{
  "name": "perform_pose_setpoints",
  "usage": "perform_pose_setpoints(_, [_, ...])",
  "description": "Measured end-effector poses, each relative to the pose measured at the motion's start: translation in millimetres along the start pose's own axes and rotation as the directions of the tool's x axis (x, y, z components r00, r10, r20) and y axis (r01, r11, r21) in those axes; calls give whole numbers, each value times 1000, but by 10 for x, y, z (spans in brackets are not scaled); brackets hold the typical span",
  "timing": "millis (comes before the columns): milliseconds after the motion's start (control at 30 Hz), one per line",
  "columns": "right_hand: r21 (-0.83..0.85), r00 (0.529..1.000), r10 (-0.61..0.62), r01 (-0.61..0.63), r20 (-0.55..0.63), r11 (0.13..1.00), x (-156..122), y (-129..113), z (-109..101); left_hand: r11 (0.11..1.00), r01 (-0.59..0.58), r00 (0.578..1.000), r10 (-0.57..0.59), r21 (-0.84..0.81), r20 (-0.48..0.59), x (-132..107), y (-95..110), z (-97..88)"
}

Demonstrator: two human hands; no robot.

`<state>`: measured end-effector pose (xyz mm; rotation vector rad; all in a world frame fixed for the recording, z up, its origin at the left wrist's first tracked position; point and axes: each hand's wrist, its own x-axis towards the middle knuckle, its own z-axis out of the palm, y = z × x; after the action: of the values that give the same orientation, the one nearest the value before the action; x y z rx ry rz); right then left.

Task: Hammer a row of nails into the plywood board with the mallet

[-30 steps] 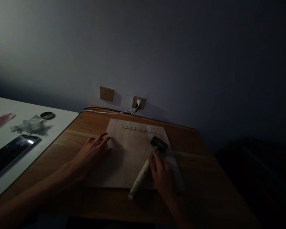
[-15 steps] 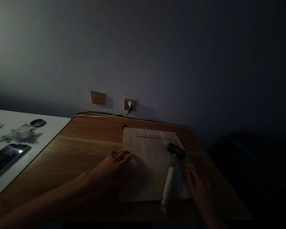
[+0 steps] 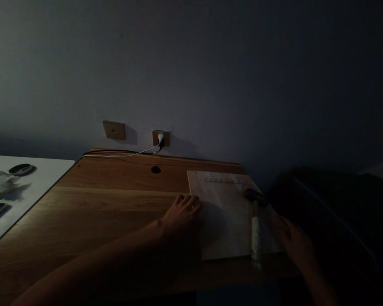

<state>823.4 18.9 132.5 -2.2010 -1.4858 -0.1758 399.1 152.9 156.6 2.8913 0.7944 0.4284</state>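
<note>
A pale wooden board (image 3: 223, 221) lies on the table. A row of small nails (image 3: 226, 181) runs along its far part. On top of it rests a hammer (image 3: 255, 221) with a dark head and a white-wrapped handle that reaches over the near edge. My left hand (image 3: 182, 214) grips the board's left edge with curled fingers. At the right edge my right hand (image 3: 294, 240) holds the board, its fingertips dim in shadow. Neither hand touches the hammer.
The board lies on a brown wooden table (image 3: 115, 212) with a round cable hole (image 3: 155, 169). Cables (image 3: 121, 155) run to a wall socket (image 3: 161, 138). A white surface at left (image 3: 44, 182) bears a computer mouse (image 3: 21, 169) and a plastic bag (image 3: 1, 185). A dark bulky shape stands right.
Both hands have shifted the board to the right across the table, with the hammer riding on it. The cable hole now shows fully. My view has turned somewhat right.
</note>
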Motion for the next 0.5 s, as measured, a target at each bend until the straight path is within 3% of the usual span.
perform_pose_setpoints(67, [-56,998,32,-35,-49,998,-20,85,7,998,-68,998,68,-12,-14,-41,-7,17])
perform_pose_setpoints(167, [-76,995,100,-99,-1,992,-57,157,55,985,-165,986,164,-46,-23,-131,-33,78])
perform_pose_setpoints(267, [-89,988,150,-146,32,985,-101,141,94,984,-164,986,162,-64,-29,-205,-79,96])
perform_pose_setpoints(400, [-90,991,122,-117,55,989,-244,-40,76,990,-126,991,123,-65,-46,-356,-173,-51])
perform_pose_setpoints(500, [-79,996,76,-72,56,994,-423,-311,46,994,-105,993,103,-32,-65,-612,-276,-229])
